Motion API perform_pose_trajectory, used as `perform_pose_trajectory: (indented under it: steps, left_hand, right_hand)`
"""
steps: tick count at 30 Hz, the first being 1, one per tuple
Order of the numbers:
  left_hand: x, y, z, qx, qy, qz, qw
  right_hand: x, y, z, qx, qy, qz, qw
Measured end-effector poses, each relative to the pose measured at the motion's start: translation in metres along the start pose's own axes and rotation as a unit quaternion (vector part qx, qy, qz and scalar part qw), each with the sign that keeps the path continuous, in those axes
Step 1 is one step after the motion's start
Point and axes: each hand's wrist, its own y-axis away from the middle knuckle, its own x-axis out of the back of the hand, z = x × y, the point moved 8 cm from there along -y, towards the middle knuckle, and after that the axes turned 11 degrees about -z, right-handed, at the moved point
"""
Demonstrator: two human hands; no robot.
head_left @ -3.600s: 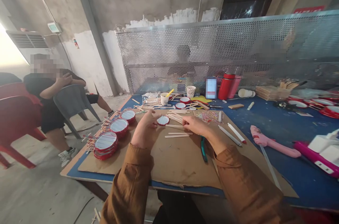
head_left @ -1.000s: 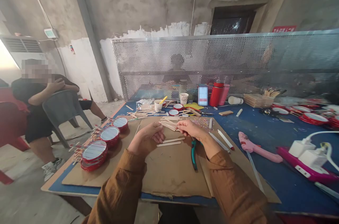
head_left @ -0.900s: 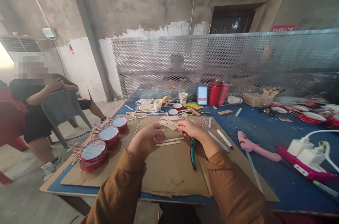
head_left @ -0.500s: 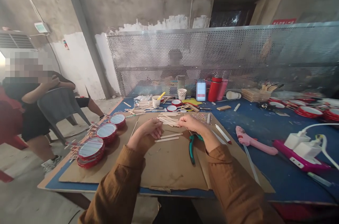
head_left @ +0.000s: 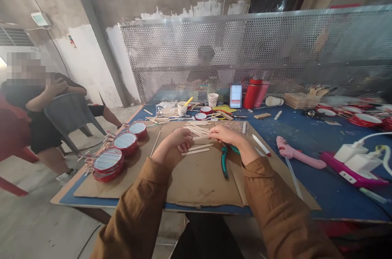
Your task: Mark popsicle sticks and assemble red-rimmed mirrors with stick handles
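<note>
My left hand [head_left: 178, 141] has its fingers curled at the left end of a wooden craft stick [head_left: 201, 141]. At the other end, my right hand [head_left: 223, 134] pinches the same stick. Just beyond it lies a loose pile of craft sticks [head_left: 197, 129]. Two sticks rest side by side nearer to me, the front one [head_left: 195, 151] by my left fingers. Below my right hand are teal-handled pliers [head_left: 225, 163], their head partly hidden by the hand. All this is over a cardboard sheet [head_left: 199, 185].
Several red-rimmed drum-like discs [head_left: 108, 160] with sticks attached stand stacked at left. A paper cup [head_left: 182, 108], a phone [head_left: 235, 96] and a red bottle [head_left: 252, 93] are behind. At right are a white marker [head_left: 261, 144], a pink tool [head_left: 298, 156] and a power strip [head_left: 349, 169]. A person [head_left: 39, 95] sits left.
The view has tipped slightly downward, so the scene sits higher in the picture. Both hands keep nearly the same pose around the stick.
</note>
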Motion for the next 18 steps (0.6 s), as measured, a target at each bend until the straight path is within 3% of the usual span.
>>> perform_pose_trajectory:
  steps: [3, 5, 8, 10, 12, 14, 16, 18]
  left_hand:
    - [-0.001, 0.000, -0.002, 0.018, -0.001, -0.006, 1.000]
    - [0.002, 0.003, -0.003, 0.028, -0.003, 0.020, 0.999]
    - [0.024, 0.011, 0.006, -0.001, -0.066, 0.139, 0.988]
    - [0.046, 0.020, 0.013, -0.015, -0.141, 0.246, 0.959]
    - [0.065, 0.028, 0.013, 0.007, -0.192, 0.319, 0.928]
    - [0.077, 0.034, 0.006, 0.051, -0.209, 0.352, 0.911]
    - [0.080, 0.045, 0.000, 0.085, -0.218, 0.371, 0.899]
    - [0.072, 0.058, 0.000, 0.077, -0.240, 0.374, 0.892]
  right_hand:
    - [0.004, 0.000, 0.001, -0.008, 0.033, 0.023, 0.999]
    - [0.007, 0.001, 0.001, -0.017, 0.058, 0.041, 0.997]
    - [0.012, 0.003, -0.007, -0.021, 0.088, 0.083, 0.992]
    - [0.011, 0.003, -0.016, -0.010, 0.102, 0.104, 0.989]
    - [0.004, 0.002, -0.028, 0.009, 0.111, 0.094, 0.989]
    - [-0.008, 0.000, -0.039, 0.027, 0.118, 0.065, 0.991]
    - [-0.019, 0.001, -0.048, 0.034, 0.125, 0.035, 0.991]
    - [-0.029, 0.002, -0.054, 0.039, 0.131, 0.005, 0.991]
